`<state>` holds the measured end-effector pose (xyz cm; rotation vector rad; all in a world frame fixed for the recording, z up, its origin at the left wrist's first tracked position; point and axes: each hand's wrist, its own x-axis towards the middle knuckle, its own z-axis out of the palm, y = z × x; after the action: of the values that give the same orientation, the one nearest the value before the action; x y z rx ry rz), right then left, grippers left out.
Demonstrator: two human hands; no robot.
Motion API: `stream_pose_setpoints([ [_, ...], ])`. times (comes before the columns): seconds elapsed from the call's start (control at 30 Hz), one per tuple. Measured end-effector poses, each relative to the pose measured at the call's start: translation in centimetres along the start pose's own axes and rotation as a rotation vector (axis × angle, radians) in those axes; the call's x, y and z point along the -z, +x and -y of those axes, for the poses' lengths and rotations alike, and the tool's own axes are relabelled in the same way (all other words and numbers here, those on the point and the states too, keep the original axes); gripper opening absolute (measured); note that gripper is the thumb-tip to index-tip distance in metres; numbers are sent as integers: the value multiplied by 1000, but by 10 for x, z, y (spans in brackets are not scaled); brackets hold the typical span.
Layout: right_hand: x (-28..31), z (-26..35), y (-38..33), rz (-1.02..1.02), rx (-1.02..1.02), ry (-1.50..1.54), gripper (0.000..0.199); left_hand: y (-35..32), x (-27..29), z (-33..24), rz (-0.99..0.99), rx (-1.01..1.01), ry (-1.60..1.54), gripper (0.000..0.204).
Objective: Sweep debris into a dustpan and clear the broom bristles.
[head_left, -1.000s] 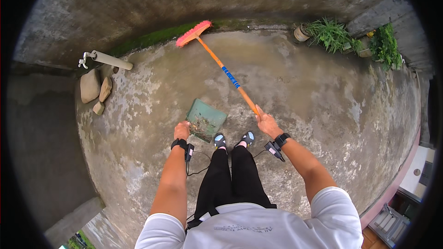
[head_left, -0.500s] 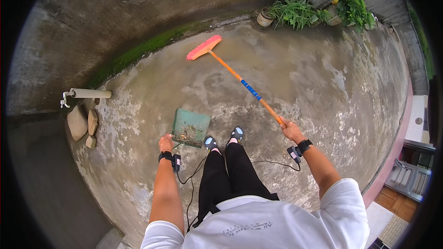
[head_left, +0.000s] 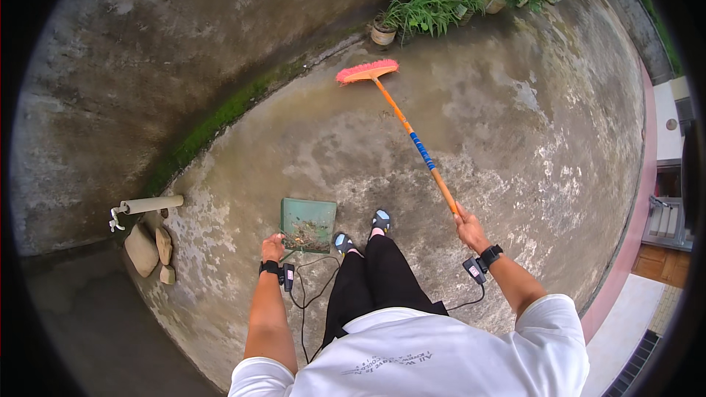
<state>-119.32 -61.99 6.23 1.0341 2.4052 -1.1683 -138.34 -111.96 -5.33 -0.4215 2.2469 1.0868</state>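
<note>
My right hand [head_left: 471, 231] is closed around the end of an orange broom handle [head_left: 442, 190], which has a blue-wrapped band partway along. The pink-bristled broom head [head_left: 368, 71] is far out ahead, near the mossy foot of the wall. Down at the left, my left hand [head_left: 272, 248] is closed at the thin handle of a green dustpan [head_left: 312, 212]; the fingers partly hide the grip. Dry leaves and bits of debris [head_left: 307, 235] lie in the dustpan, close to my left shoe [head_left: 343, 242].
A concrete wall [head_left: 191, 44] runs along the far side. Potted plants [head_left: 430, 11] stand at its foot. At the left are a pipe with a tap [head_left: 151, 204] and several stones [head_left: 142, 250]. Cables [head_left: 312, 298] hang from my wrist devices. A reddish ledge [head_left: 621, 279] borders the right.
My view has turned to the right, so the plants now sit further left and the tap lower. The broom has swung rightward with my right hand; the dustpan stays by my left hand.
</note>
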Motion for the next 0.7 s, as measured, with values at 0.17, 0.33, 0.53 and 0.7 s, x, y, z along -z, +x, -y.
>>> stream_pose_setpoints([
  [0.17,9,37,109,0,-109,203,40,-7,-1,-30,15,-121,93,20],
  [0.33,3,-13,24,24,-90,-57,42,-7,-15,-58,15,-223,145,24],
  [0.53,39,1,-152,180,-395,341,39,-6,-47,-106,48,-372,219,23],
  [0.7,34,-6,-151,156,-458,519,42,17,-73,-126,46,-511,396,21],
])
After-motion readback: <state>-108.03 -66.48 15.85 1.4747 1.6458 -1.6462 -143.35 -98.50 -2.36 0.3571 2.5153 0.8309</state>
